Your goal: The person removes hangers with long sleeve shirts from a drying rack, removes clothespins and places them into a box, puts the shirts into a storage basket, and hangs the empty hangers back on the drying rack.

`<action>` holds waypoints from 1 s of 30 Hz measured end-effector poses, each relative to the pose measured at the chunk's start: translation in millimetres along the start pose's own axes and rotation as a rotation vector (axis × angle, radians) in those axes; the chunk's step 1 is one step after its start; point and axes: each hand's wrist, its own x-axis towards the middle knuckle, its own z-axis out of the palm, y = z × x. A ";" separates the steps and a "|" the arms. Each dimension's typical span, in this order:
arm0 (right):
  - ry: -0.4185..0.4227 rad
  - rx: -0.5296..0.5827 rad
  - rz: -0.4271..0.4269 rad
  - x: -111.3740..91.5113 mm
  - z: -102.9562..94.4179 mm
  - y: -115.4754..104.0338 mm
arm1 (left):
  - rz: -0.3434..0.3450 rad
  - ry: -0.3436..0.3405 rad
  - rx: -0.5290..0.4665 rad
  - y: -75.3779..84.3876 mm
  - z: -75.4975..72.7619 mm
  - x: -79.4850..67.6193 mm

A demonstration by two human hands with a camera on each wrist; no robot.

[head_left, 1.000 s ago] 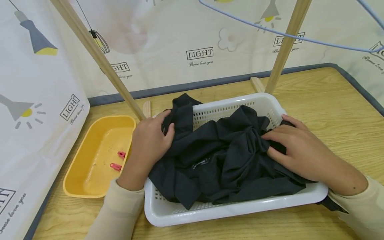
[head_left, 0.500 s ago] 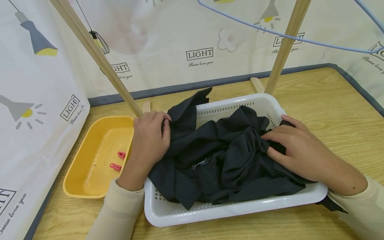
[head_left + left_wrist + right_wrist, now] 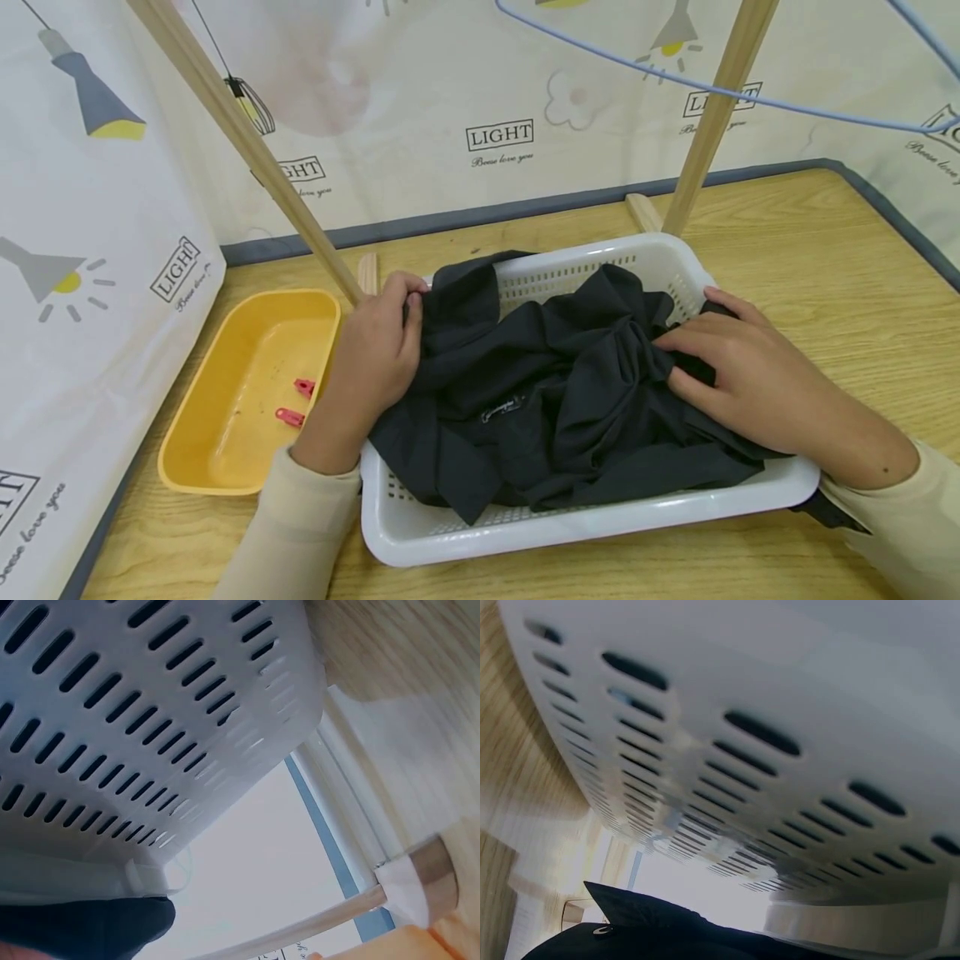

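A crumpled black shirt with a small white label fills most of the white perforated basket. My left hand grips a part of it at the far left corner of the basket, thumb above the cloth. Some of the shirt hangs over the far rim there. At the right end my right hand holds bunched shirt cloth, its thumb and fingers on the folds. In the left wrist view, dark cloth shows below the basket wall. The right wrist view shows a dark corner of cloth outside the basket.
Left of the basket stands a yellow tub with red clothespins in it. Two wooden poles rise behind, a left pole and a right pole. A blue wire hanger hangs above. Printed cloth walls surround the wooden table.
My left hand has shifted slightly left and closed its fingers round the cloth. The flap by the far rim rose, then dropped lower over it. My right hand has not moved.
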 end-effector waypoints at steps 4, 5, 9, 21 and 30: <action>-0.004 -0.001 0.001 0.3 0.1 0.2 | -0.008 -0.021 0.000 -0.4 0.2 -0.1; -0.006 -0.001 0.001 0.4 0.1 0.2 | -0.007 -0.025 -0.003 -0.4 0.1 0.1; -0.006 0.000 0.005 0.4 0.1 0.3 | -0.004 -0.040 -0.003 -0.2 0.2 0.7; -0.005 0.000 0.014 -0.1 0.1 -0.4 | 0.096 -0.021 0.044 0.6 1.8 -0.5; 0.003 -0.003 0.010 -0.3 -0.4 -0.4 | 0.095 0.022 -0.041 -0.3 2.3 -1.8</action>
